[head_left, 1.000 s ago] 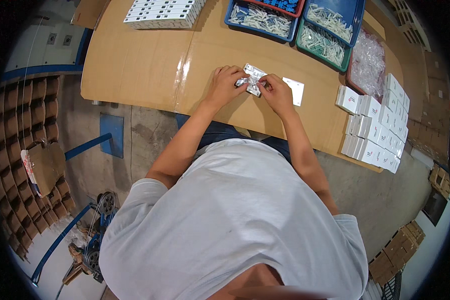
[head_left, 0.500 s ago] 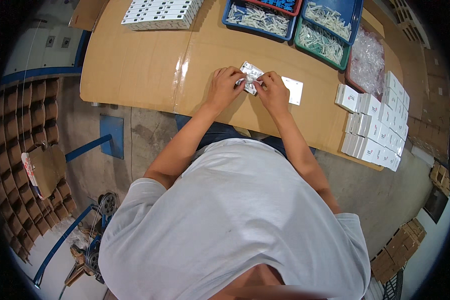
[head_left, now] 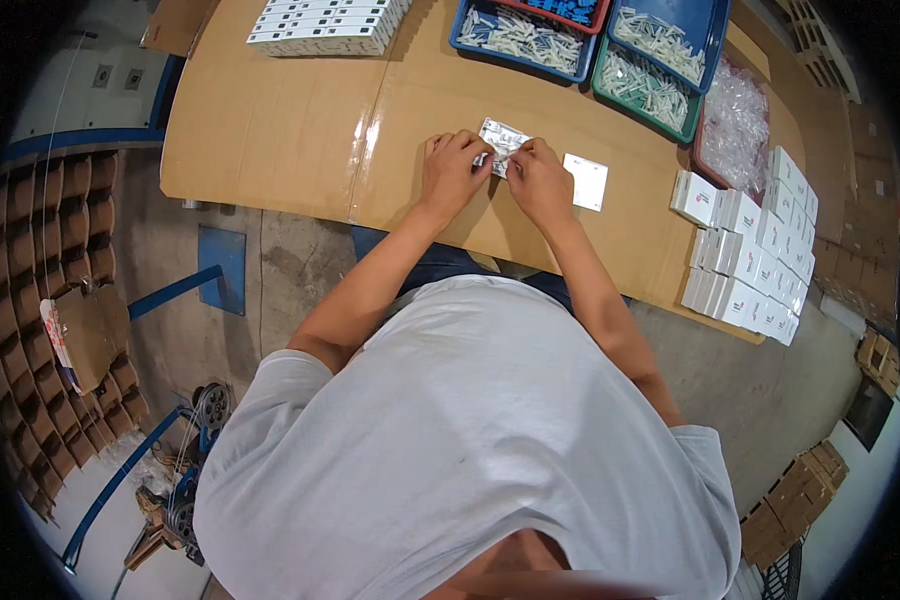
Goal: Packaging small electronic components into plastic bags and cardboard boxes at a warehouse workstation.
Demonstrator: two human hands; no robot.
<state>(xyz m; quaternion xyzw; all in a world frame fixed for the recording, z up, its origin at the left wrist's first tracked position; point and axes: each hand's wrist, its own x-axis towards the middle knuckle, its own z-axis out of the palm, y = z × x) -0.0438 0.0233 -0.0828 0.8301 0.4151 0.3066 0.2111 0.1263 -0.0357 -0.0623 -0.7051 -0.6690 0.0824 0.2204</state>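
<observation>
A small open white box (head_left: 503,134) with pale, shiny contents lies on the cardboard-covered table (head_left: 280,140) in front of me. My left hand (head_left: 456,172) comes to its left side, fingers closed in a pinch. From the right, my right hand (head_left: 541,185) pinches close to the box's lower edge. Between the fingertips is something small, pale and shiny, mostly hidden by the fingers. Just right of my right hand, a flat white box lid or card (head_left: 586,182) lies apart from the box.
Stacked white boxes (head_left: 745,260) stand at the table's right edge. At the back are blue (head_left: 520,62) and green trays (head_left: 642,118) of small white tubes, and a bin of clear plastic bags (head_left: 735,125). More boxes (head_left: 328,28) sit back left.
My right hand has shifted slightly left and turned a little. The pale, shiny thing between my fingertips shows less than before. Both hands stay closed at the white box.
</observation>
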